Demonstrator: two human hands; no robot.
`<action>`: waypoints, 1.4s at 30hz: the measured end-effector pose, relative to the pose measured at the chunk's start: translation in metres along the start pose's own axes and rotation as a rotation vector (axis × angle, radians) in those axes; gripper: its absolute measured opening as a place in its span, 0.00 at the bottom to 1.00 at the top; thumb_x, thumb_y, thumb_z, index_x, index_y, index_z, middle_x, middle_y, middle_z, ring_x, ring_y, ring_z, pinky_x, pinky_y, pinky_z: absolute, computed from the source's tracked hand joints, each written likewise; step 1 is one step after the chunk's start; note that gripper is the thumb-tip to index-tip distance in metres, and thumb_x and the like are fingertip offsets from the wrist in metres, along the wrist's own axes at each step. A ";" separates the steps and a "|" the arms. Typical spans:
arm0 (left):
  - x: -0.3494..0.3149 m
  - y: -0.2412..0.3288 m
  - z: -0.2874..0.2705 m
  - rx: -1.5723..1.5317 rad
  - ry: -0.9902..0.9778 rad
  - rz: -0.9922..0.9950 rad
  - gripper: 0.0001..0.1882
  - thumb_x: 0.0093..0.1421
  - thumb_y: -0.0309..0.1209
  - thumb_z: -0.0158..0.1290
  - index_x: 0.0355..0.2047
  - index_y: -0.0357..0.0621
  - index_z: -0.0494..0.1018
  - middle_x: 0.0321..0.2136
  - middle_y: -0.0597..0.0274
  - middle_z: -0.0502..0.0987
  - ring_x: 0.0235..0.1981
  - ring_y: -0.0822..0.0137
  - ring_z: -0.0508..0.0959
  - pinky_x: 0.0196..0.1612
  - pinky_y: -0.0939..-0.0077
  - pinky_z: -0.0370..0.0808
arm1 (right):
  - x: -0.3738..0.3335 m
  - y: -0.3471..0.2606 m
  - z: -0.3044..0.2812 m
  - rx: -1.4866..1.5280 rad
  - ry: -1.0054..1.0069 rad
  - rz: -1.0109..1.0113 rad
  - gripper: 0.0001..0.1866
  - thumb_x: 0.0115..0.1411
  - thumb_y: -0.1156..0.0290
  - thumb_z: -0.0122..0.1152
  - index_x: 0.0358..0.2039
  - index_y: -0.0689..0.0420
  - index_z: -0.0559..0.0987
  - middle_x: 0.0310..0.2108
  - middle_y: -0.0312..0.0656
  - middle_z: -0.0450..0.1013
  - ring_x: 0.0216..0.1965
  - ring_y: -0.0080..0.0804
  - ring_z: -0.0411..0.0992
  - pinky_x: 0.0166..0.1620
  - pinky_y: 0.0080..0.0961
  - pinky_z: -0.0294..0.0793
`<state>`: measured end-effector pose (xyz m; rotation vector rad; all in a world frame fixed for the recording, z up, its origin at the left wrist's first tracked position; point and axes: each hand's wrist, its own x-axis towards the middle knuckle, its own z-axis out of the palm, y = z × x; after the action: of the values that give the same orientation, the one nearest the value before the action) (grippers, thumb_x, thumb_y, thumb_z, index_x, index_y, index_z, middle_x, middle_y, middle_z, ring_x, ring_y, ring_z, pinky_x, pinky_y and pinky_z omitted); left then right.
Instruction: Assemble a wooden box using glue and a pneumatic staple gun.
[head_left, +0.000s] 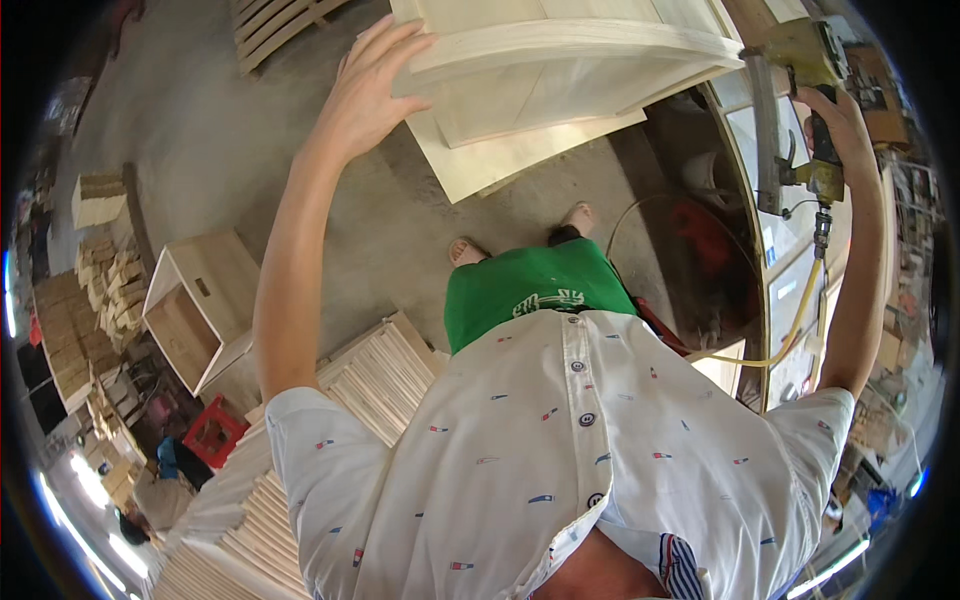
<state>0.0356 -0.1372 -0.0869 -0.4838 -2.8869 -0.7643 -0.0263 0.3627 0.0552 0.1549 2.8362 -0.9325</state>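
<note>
At twelve to one o'clock from where the worker stands, a pale wooden box (560, 75) sits with its curved-looking edge toward the body, a flat sheet (465, 165) jutting out beneath it. The left hand (375, 95), at eleven o'clock, is spread wide at the box's near left corner, thumb apart from the fingers; it grips nothing, and whether the fingertips press on the wood I can't tell. Over at two o'clock the right hand (840, 125) is wrapped round the handle of an air nailer (770, 130), its head just beside the box's right end and a yellow hose (800, 310) trailing toward four o'clock. I'd judge this to be a fastening step, with the box being steadied or lined up and the tool at the ready. The next move calls for a firm left hand on the corner and the nose set square to the joint, fingers clear. Another open box (200, 310) lies at nine o'clock, and slats (370, 380) are stacked at eight.
</note>
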 end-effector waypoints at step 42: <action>0.030 -0.035 0.017 -0.071 0.099 0.306 0.22 0.48 0.34 0.64 0.40 0.33 0.73 0.39 0.54 0.73 0.47 0.53 0.69 0.49 0.62 0.68 | -0.088 -0.277 0.171 -0.112 -0.330 -0.116 0.16 0.56 0.66 0.57 0.33 0.71 0.74 0.20 0.43 0.74 0.20 0.25 0.73 0.24 0.23 0.72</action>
<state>-0.0051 -0.1494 -0.1125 -0.8457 -2.6147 -0.8152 0.0393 0.0349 0.0956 -0.1632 2.6010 -0.7377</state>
